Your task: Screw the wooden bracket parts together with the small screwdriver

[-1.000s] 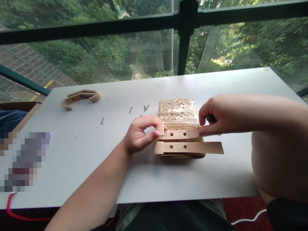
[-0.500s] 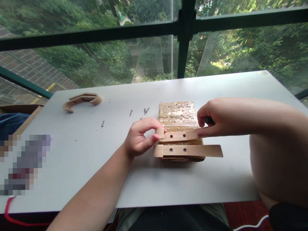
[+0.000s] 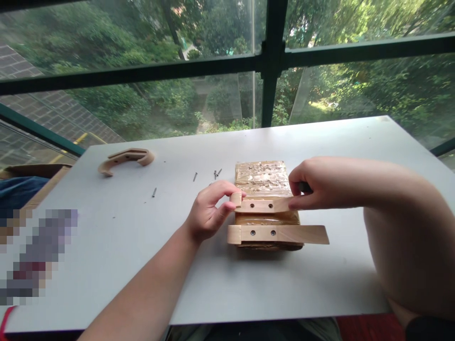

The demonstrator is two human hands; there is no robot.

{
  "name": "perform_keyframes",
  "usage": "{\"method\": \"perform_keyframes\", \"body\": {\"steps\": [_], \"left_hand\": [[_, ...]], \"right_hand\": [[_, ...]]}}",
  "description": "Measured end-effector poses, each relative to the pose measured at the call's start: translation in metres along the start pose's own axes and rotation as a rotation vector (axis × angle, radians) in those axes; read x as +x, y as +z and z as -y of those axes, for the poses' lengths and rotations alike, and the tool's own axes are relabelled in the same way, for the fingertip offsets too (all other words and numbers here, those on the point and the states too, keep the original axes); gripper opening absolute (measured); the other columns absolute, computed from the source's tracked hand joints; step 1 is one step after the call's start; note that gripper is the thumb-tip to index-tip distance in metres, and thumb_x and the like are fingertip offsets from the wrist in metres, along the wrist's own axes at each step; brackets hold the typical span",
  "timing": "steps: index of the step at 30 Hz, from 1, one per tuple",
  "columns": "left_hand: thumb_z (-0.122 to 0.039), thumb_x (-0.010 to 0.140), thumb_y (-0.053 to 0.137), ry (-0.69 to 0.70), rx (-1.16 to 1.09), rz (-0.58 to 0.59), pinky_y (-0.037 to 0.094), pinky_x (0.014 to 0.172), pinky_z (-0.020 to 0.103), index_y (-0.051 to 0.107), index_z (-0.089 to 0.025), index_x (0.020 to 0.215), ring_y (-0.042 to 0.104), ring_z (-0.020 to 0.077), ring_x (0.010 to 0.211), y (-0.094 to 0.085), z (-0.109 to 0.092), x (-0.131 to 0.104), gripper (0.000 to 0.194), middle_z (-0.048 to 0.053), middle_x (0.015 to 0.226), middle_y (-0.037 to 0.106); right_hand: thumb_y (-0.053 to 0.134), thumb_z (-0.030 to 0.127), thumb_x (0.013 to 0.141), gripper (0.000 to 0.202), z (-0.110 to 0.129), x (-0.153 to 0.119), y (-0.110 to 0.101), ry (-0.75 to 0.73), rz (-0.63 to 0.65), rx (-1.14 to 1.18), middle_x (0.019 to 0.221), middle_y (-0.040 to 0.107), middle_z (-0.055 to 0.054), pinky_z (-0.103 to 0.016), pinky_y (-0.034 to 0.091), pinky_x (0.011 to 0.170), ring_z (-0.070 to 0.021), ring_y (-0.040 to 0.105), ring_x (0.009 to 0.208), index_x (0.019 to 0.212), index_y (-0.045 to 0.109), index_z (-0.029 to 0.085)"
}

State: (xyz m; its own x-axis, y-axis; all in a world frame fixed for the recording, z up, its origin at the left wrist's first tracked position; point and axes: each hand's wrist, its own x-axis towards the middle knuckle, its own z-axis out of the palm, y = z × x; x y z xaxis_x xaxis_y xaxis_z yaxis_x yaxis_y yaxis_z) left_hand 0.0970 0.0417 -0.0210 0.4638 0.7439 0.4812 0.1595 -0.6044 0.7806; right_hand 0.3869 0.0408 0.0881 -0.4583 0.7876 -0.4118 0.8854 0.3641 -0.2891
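Note:
My left hand point(image 3: 209, 210) pinches the curled left end of a pale wooden strip point(image 3: 261, 205) with two screw holes. At the strip's other end, the thumb and fingers of my right hand point(image 3: 305, 184) are closed on it, and a short black object point(image 3: 304, 187), mostly hidden, sits within that hand. The strip lies across a block wrapped in clear film point(image 3: 261, 175), its top dotted with small holes. Nearer to me, a second wooden strip point(image 3: 302, 234) of like shape rests across the block, with a screw head point(image 3: 252, 233) in each of its two holes.
Several loose screws point(image 3: 195, 176) lie on the white table point(image 3: 142, 255) left of the block. A curved wooden piece point(image 3: 128, 156) stands at the far left. Beyond the table's left edge is a cardboard box point(image 3: 46, 189) with blue cloth. Windows line the far side.
Both hands have shifted the held strip slightly away from the nearer strip, widening the gap between them. The camera view has tilted up a little.

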Motion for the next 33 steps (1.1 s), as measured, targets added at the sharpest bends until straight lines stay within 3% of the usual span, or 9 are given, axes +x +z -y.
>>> {"method": "perform_keyframes", "body": {"steps": [12, 21, 29, 33], "left_hand": [[-0.055, 0.094, 0.058, -0.015, -0.093, 0.028, 0.053, 0.079, 0.035, 0.069, -0.017, 0.089, 0.067, 0.0221, 0.084, 0.001, 0.003, -0.001, 0.040, 0.011, 0.087, 0.072], [-0.061, 0.093, 0.055, -0.041, -0.078, 0.016, 0.053, 0.078, 0.035, 0.069, -0.016, 0.084, 0.067, 0.0217, 0.083, 0.002, -0.002, 0.000, 0.047, 0.012, 0.086, 0.072], [-0.054, 0.092, 0.060, 0.145, -0.060, -0.010, 0.050, 0.071, 0.033, 0.073, -0.017, 0.086, 0.064, 0.0191, 0.074, 0.003, -0.004, -0.001, 0.040, 0.009, 0.079, 0.071], [-0.058, 0.093, 0.058, 0.155, -0.067, -0.042, 0.049, 0.067, 0.033, 0.072, -0.016, 0.084, 0.062, 0.0185, 0.069, 0.003, -0.004, -0.002, 0.045, 0.009, 0.074, 0.069]], "right_hand": [[0.062, 0.054, 0.081, 0.032, 0.004, -0.002, 0.000, -0.009, 0.007, 0.019, 0.069, 0.068, -0.001, -0.028, 0.027, 0.051, -0.0120, 0.049, 0.052, 0.080, 0.072, 0.023], [0.062, 0.056, 0.081, 0.035, -0.001, 0.000, 0.002, -0.044, 0.003, -0.004, 0.068, 0.069, -0.002, -0.028, 0.026, 0.052, -0.0116, 0.048, 0.051, 0.082, 0.073, 0.023], [0.061, 0.052, 0.081, 0.031, 0.011, -0.008, -0.004, -0.055, 0.038, -0.004, 0.066, 0.068, -0.001, -0.028, 0.027, 0.053, -0.0106, 0.047, 0.049, 0.081, 0.073, 0.023], [0.060, 0.053, 0.083, 0.032, 0.014, -0.011, -0.006, -0.086, 0.067, 0.030, 0.065, 0.068, -0.001, -0.028, 0.027, 0.052, -0.0105, 0.047, 0.047, 0.081, 0.072, 0.023]]}}
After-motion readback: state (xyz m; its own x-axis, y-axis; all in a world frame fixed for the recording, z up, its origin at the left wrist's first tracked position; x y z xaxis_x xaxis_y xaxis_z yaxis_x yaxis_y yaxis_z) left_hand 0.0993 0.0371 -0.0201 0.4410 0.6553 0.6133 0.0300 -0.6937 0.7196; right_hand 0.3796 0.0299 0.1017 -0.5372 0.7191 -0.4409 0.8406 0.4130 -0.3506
